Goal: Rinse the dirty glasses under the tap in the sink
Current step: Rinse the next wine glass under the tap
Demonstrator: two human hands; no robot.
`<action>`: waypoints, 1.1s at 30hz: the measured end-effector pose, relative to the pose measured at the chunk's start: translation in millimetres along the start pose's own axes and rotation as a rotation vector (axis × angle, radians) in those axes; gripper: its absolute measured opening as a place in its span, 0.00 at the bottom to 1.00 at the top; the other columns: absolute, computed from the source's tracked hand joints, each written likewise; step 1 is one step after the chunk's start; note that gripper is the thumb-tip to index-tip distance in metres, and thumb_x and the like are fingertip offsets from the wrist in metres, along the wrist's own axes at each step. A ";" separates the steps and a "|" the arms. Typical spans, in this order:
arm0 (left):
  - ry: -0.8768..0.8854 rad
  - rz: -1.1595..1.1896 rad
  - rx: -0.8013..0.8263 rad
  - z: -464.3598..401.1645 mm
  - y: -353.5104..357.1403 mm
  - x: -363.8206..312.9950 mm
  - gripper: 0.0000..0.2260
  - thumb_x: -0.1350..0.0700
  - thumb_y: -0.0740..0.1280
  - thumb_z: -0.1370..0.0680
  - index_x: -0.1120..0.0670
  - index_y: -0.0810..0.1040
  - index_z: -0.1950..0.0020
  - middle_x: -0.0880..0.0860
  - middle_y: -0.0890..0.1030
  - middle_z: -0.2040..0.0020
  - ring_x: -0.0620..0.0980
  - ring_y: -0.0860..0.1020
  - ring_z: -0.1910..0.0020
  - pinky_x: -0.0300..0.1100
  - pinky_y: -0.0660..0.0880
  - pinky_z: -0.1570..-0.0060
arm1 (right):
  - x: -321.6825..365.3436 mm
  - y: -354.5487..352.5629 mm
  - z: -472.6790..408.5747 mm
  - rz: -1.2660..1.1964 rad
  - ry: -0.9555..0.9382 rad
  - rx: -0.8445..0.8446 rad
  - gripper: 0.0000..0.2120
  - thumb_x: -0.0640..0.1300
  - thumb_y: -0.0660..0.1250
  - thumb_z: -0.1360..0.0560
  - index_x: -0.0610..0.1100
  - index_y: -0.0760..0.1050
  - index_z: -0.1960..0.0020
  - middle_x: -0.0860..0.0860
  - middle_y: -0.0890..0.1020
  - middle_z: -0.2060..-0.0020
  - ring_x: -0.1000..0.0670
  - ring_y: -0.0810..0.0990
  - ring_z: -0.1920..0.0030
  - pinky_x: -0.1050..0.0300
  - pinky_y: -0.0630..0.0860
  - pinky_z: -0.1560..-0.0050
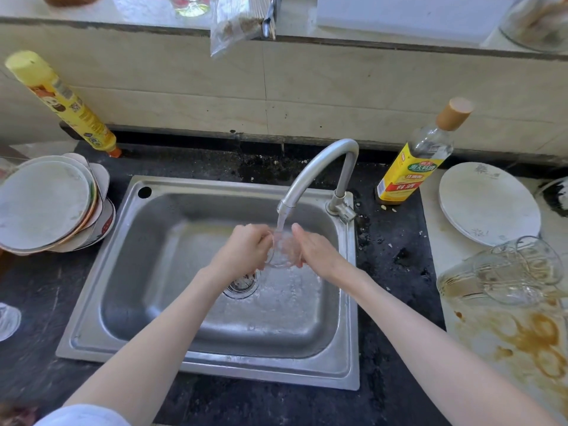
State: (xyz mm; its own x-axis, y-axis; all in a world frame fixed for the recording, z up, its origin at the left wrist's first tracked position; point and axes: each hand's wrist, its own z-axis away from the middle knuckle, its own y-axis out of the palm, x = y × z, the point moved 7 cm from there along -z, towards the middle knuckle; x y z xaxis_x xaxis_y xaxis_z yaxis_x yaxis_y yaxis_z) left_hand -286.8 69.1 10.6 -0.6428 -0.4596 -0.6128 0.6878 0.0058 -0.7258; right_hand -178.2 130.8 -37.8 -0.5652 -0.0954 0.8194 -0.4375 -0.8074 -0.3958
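Observation:
A clear glass (281, 250) is held over the steel sink (159, 272) directly beneath the curved tap (319, 167). Water streams from the spout into the glass. My left hand (246, 245) grips its left side and my right hand (313, 249) presses against its right side. On the stained white board at the right, several dirty glasses (504, 272) lie on their sides. Another clear glass (7, 321) shows at the left edge.
A stack of plates (46, 204) stands left of the sink, with a yellow bottle (64, 103) behind it. A yellow-labelled bottle (418, 158) and a white plate (488, 201) are at the right. The sink drain (242, 284) lies below my left wrist.

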 end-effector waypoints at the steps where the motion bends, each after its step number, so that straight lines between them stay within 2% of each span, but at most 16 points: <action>1: -0.018 0.090 0.004 0.0 0.6 4.1 0.13 0.63 0.56 0.22 0.55 0.71 0.66 0.51 0.74 0.76 0.43 0.72 0.82 0.40 0.72 0.75 | -0.7 -2.5 0.8 -0.017 -0.014 -0.026 0.29 0.56 0.42 0.18 0.45 0.73 0.64 0.48 0.76 0.68 0.50 0.74 0.64 0.52 0.69 0.53; 3: -0.022 0.280 0.022 0.5 2.9 6.0 0.12 0.61 0.57 0.20 0.51 0.73 0.62 0.51 0.76 0.74 0.45 0.73 0.81 0.35 0.69 0.76 | -9.2 -2.7 -3.2 -0.169 0.036 -0.060 0.29 0.56 0.42 0.18 0.44 0.78 0.55 0.48 0.80 0.61 0.51 0.77 0.59 0.51 0.72 0.49; 4: -0.016 0.359 0.032 0.9 4.5 5.0 0.12 0.60 0.57 0.19 0.49 0.75 0.58 0.51 0.77 0.73 0.46 0.73 0.79 0.34 0.68 0.76 | -14.9 -0.9 -6.4 -0.271 0.075 -0.060 0.30 0.55 0.41 0.18 0.42 0.80 0.50 0.49 0.81 0.61 0.53 0.79 0.58 0.55 0.75 0.51; 6: 0.006 0.469 0.047 4.1 7.1 0.8 0.10 0.57 0.57 0.18 0.50 0.77 0.52 0.51 0.76 0.70 0.44 0.73 0.75 0.34 0.67 0.73 | -19.4 4.1 -7.7 -0.450 0.114 -0.035 0.30 0.53 0.41 0.17 0.36 0.77 0.45 0.52 0.78 0.71 0.58 0.75 0.70 0.64 0.71 0.66; 8: 0.060 0.531 0.048 8.1 9.0 -5.7 0.09 0.52 0.58 0.19 0.50 0.77 0.46 0.49 0.75 0.66 0.39 0.71 0.72 0.32 0.67 0.69 | -22.4 7.2 -9.0 -0.529 0.098 -0.024 0.29 0.53 0.43 0.17 0.32 0.75 0.44 0.52 0.71 0.75 0.57 0.66 0.76 0.64 0.63 0.71; 10: 0.138 0.492 0.052 11.2 12.5 -10.7 0.08 0.46 0.64 0.25 0.42 0.74 0.47 0.48 0.75 0.58 0.39 0.70 0.64 0.29 0.67 0.64 | -20.6 9.0 -10.0 -0.550 0.045 -0.026 0.24 0.51 0.46 0.17 0.41 0.78 0.45 0.50 0.72 0.72 0.54 0.67 0.73 0.62 0.64 0.70; 12: 0.150 0.459 0.035 12.3 16.1 -9.7 0.17 0.49 0.73 0.31 0.39 0.71 0.47 0.43 0.73 0.51 0.42 0.70 0.55 0.27 0.66 0.56 | -11.9 10.2 -8.4 -0.550 0.014 -0.028 0.20 0.48 0.47 0.17 0.50 0.79 0.45 0.49 0.81 0.63 0.49 0.75 0.64 0.57 0.70 0.62; 13: 0.142 0.465 0.011 11.8 16.2 -8.7 0.21 0.52 0.75 0.33 0.38 0.70 0.45 0.41 0.73 0.49 0.41 0.71 0.51 0.26 0.65 0.53 | -8.4 10.6 -7.5 -0.558 0.005 -0.029 0.19 0.47 0.48 0.17 0.49 0.78 0.42 0.51 0.83 0.59 0.49 0.77 0.60 0.56 0.71 0.59; 14: 0.129 0.476 -0.018 11.1 15.2 -7.8 0.24 0.54 0.76 0.33 0.38 0.70 0.45 0.39 0.74 0.48 0.38 0.71 0.49 0.25 0.65 0.52 | -5.0 10.8 -5.2 -0.575 0.005 -0.029 0.19 0.45 0.47 0.17 0.48 0.77 0.41 0.53 0.83 0.60 0.49 0.77 0.60 0.58 0.71 0.61; 16: 0.126 0.464 -0.065 12.0 12.2 -8.8 0.24 0.54 0.77 0.34 0.37 0.70 0.45 0.36 0.76 0.49 0.31 0.71 0.52 0.24 0.64 0.55 | -3.3 10.5 -1.0 -0.617 0.047 -0.044 0.22 0.46 0.46 0.17 0.48 0.79 0.48 0.51 0.83 0.64 0.46 0.75 0.63 0.57 0.70 0.66; 18: 0.139 0.441 -0.093 13.7 11.7 -10.0 0.23 0.53 0.77 0.34 0.39 0.71 0.44 0.37 0.78 0.50 0.32 0.72 0.53 0.24 0.64 0.57 | -6.9 6.6 1.1 -0.621 0.116 -0.086 0.23 0.49 0.46 0.17 0.47 0.81 0.51 0.41 0.84 0.58 0.41 0.78 0.55 0.49 0.75 0.57; 19: 0.135 0.438 -0.110 14.3 13.0 -8.8 0.23 0.52 0.77 0.34 0.40 0.72 0.44 0.37 0.78 0.50 0.33 0.73 0.52 0.25 0.65 0.57 | -11.1 2.8 1.5 -0.596 0.157 -0.114 0.22 0.49 0.49 0.17 0.43 0.80 0.50 0.40 0.84 0.57 0.41 0.80 0.53 0.51 0.76 0.52; 21: 0.118 0.453 -0.151 16.6 15.7 -7.0 0.22 0.53 0.77 0.34 0.38 0.71 0.46 0.37 0.78 0.50 0.35 0.75 0.52 0.26 0.67 0.55 | -22.2 -7.4 1.7 -0.615 0.220 -0.173 0.14 0.47 0.56 0.19 0.40 0.78 0.50 0.44 0.84 0.58 0.47 0.82 0.55 0.56 0.78 0.51; 25: 0.048 0.492 -0.179 18.0 20.2 0.6 0.23 0.56 0.77 0.34 0.37 0.71 0.48 0.37 0.79 0.52 0.37 0.77 0.55 0.27 0.70 0.55 | -54.0 -30.5 6.3 -0.995 0.432 -0.337 0.03 0.40 0.61 0.21 0.41 0.73 0.51 0.46 0.81 0.58 0.48 0.79 0.56 0.55 0.76 0.52; 29: 0.006 0.514 -0.165 17.6 23.2 2.7 0.24 0.56 0.77 0.34 0.36 0.70 0.48 0.37 0.78 0.52 0.39 0.77 0.52 0.24 0.70 0.55 | -67.1 -41.3 8.7 -1.322 0.541 -0.395 0.06 0.41 0.60 0.21 0.40 0.73 0.54 0.48 0.78 0.58 0.50 0.76 0.58 0.57 0.74 0.59; 33: 0.007 0.521 -0.169 17.4 23.4 -1.1 0.23 0.57 0.77 0.34 0.37 0.70 0.50 0.37 0.79 0.53 0.39 0.78 0.52 0.25 0.70 0.54 | -62.1 -45.5 8.8 -1.485 0.592 -0.414 0.09 0.40 0.58 0.21 0.37 0.72 0.57 0.48 0.76 0.60 0.51 0.74 0.60 0.60 0.70 0.63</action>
State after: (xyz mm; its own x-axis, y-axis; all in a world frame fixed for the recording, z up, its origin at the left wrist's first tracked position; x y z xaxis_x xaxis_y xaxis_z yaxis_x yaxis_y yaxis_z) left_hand -264.1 54.2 -0.3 -0.2341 -0.3521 -0.9062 0.8523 0.3742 -0.3655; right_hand -117.1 168.4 -67.0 0.3623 0.8694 0.3360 -0.8956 0.2248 0.3839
